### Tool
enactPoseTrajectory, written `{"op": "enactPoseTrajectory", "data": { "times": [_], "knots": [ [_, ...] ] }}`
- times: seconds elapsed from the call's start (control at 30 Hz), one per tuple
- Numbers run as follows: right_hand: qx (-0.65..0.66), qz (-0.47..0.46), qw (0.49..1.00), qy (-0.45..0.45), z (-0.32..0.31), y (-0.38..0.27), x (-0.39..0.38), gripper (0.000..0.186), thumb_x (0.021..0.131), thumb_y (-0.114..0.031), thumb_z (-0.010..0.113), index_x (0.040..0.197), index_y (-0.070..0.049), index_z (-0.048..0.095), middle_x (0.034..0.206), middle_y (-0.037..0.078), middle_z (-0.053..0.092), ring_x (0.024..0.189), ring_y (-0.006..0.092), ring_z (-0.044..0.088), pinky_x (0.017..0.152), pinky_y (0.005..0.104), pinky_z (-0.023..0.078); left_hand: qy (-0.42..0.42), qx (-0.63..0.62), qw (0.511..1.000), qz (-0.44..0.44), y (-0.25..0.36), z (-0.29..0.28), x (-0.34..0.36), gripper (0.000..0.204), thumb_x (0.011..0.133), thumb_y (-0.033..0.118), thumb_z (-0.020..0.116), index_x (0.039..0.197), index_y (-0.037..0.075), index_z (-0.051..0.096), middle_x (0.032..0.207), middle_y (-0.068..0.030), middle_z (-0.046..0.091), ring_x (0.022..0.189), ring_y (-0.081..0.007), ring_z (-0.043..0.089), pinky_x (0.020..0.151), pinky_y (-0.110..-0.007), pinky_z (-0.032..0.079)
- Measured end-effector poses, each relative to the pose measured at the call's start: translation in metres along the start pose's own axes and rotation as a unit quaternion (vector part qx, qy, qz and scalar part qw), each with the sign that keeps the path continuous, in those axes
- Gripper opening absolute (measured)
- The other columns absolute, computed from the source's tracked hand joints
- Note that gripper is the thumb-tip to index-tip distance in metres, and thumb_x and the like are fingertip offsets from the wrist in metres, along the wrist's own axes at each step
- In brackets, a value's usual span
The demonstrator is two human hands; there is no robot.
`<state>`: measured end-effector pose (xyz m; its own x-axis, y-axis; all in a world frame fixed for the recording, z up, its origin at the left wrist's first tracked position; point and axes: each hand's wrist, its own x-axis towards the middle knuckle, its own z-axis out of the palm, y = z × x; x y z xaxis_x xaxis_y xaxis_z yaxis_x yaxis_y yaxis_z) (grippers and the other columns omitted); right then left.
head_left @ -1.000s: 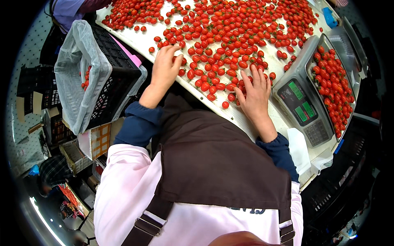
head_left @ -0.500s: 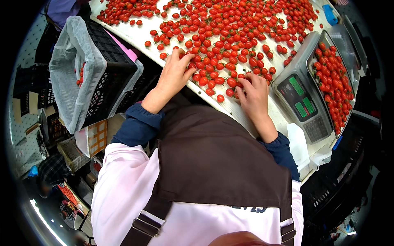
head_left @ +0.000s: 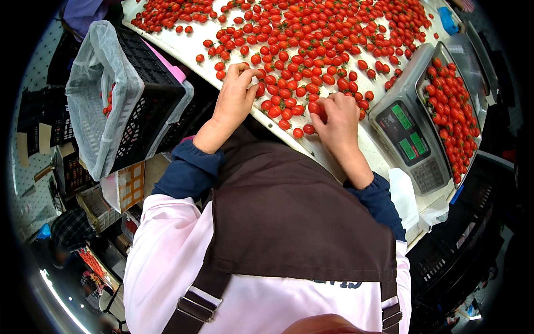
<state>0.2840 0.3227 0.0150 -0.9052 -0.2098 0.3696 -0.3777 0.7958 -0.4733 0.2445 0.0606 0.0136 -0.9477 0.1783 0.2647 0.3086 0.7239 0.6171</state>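
Small oval cherry tomatoes (head_left: 311, 42), many with green stems, are spread over the white tabletop (head_left: 183, 47). At the near edge of the spread, my left hand (head_left: 235, 94) has its fingers curved and a gap between thumb and forefinger, beside a few tomatoes. Further right, my right hand (head_left: 341, 122) is closed around a cherry tomato (head_left: 315, 108), which shows between thumb and forefinger. Part of what lies under the right palm is hidden.
On the right stands a grey digital scale (head_left: 411, 133) bearing a metal tray heaped with tomatoes (head_left: 449, 111). A black crate (head_left: 158, 72) with a pale plastic liner (head_left: 92, 122) stands on the left, some tomatoes inside. A blue object (head_left: 446, 19) lies at the far right.
My right hand has shifted slightly left and closed its thumb and fingers on a tomato. The left thumb has drawn up toward the forefinger. A few tomatoes near the hands have moved slightly.
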Motion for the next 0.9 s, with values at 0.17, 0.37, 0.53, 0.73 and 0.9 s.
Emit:
{"op": "enactPoseTrajectory", "data": {
  "times": [0.17, 0.37, 0.53, 0.73, 0.9],
  "knots": [
    [0.071, 0.109, 0.991, 0.035, -0.017, 0.013, 0.005, 0.028, 0.078, -0.007, 0.075, 0.103, -0.004, 0.062, 0.094, 0.01, 0.063, 0.093, 0.0316, 0.058, 0.081, 0.0427, 0.047, 0.014, 0.05, 0.998, 0.047, 0.009, -0.007, 0.004, 0.026, 0.084, 0.007, 0.074, 0.109, 0.005, 0.067, 0.114, -0.0154, 0.057, 0.105, -0.0352, 0.056, 0.093, -0.042, 0.048],
    [0.062, 0.119, 0.991, 0.025, -0.04, 0.026, 0.015, 0.018, 0.083, -0.01, 0.074, 0.098, -0.005, 0.067, 0.094, 0.01, 0.066, 0.097, 0.0337, 0.06, 0.082, 0.0432, 0.049, -0.051, 0.049, 0.99, 0.124, 0.033, 0.021, 0.005, 0.029, 0.081, 0.011, 0.076, 0.11, 0.009, 0.07, 0.113, -0.0098, 0.061, 0.108, -0.031, 0.055, 0.09, -0.04, 0.046],
    [0.026, 0.051, 0.996, -0.062, -0.033, 0.023, -0.01, 0.011, 0.078, -0.012, 0.077, 0.086, -0.007, 0.071, 0.087, 0.01, 0.062, 0.088, 0.0329, 0.057, 0.077, 0.0429, 0.048, -0.088, 0.109, 0.984, 0.111, 0.049, 0.036, -0.001, 0.041, 0.082, 0.014, 0.076, 0.121, 0.011, 0.067, 0.121, -0.0088, 0.059, 0.117, -0.0302, 0.052, 0.094, -0.043, 0.043],
    [-0.051, 0.02, 0.995, -0.083, -0.013, 0.007, -0.011, 0.024, 0.075, -0.013, 0.08, 0.097, -0.007, 0.072, 0.088, 0.009, 0.057, 0.088, 0.0311, 0.054, 0.077, 0.0419, 0.047, -0.09, 0.079, 0.986, 0.114, 0.049, 0.032, 0.002, 0.032, 0.082, 0.01, 0.074, 0.114, 0.008, 0.068, 0.119, -0.0099, 0.06, 0.115, -0.0312, 0.053, 0.094, -0.042, 0.043],
    [-0.015, 0.032, 0.998, -0.05, -0.009, 0.011, -0.006, 0.025, 0.076, -0.011, 0.079, 0.099, -0.006, 0.07, 0.09, 0.01, 0.058, 0.089, 0.0312, 0.054, 0.079, 0.0426, 0.047, -0.052, 0.038, 0.992, 0.107, 0.043, 0.028, -0.002, 0.027, 0.083, 0.008, 0.072, 0.109, 0.007, 0.068, 0.114, -0.0091, 0.061, 0.111, -0.0303, 0.055, 0.091, -0.042, 0.044]
  ]
}}
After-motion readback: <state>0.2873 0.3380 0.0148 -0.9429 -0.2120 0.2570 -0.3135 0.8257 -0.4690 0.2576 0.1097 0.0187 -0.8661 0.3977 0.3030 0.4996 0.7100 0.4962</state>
